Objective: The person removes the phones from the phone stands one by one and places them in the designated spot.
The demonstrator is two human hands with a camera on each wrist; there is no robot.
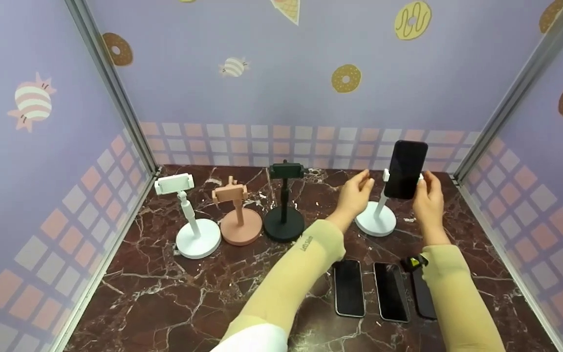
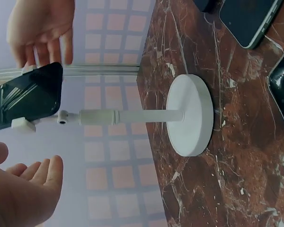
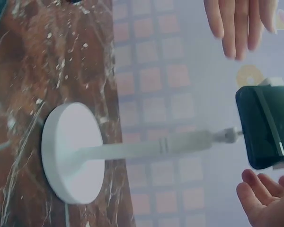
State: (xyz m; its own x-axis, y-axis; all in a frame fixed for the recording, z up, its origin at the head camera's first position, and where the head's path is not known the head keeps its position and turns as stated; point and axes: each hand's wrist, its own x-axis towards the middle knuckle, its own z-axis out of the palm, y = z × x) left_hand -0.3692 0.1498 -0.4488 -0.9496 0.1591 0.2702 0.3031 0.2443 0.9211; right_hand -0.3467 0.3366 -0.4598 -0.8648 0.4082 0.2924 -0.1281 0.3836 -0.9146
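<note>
A black smartphone stands upright, slightly tilted, in the clamp of a white phone stand at the back right. White clamp jaws show at both long edges of the phone. To the phone's left, my left hand hovers apart from it, fingers loosely bent and holding nothing. On the other side, my right hand is right beside the clamp's end, its fingers relaxed. A gap separates the right hand from the phone in the right wrist view. The stand's round base rests flat on the marbled table.
Further left stand another white phone stand, a pink stand and a black stand, their clamps holding no phone. Nearer me lie a phone, a second phone and a third phone, partly under my right sleeve. Patterned walls enclose the table.
</note>
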